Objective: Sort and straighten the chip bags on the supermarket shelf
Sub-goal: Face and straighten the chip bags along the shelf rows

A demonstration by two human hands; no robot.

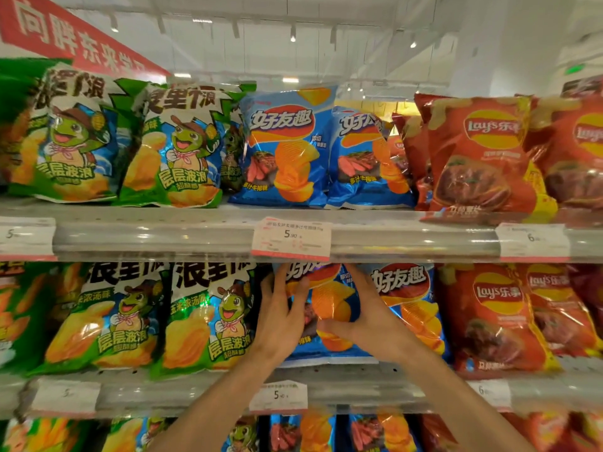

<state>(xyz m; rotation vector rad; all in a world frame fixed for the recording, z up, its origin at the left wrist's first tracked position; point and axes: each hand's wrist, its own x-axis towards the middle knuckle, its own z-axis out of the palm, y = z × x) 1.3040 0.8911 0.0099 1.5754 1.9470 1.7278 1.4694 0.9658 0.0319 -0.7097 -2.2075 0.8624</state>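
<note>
On the middle shelf a blue chip bag (329, 305) stands upright between both my hands. My left hand (282, 316) lies on its left edge with the fingers spread and fairly straight. My right hand (365, 318) presses its right side, fingers straight, thumb across the bag's front. A second blue bag (411, 305) stands just to the right, partly behind my right hand. Green bags (208, 318) stand to the left and red bags (492, 314) to the right.
The top shelf holds green bags (173, 148), two blue bags (287, 148), the right one leaning, and red bags (476, 158). Price tags (292, 238) hang on the shelf rails. More bags show on the bottom shelf (303, 432).
</note>
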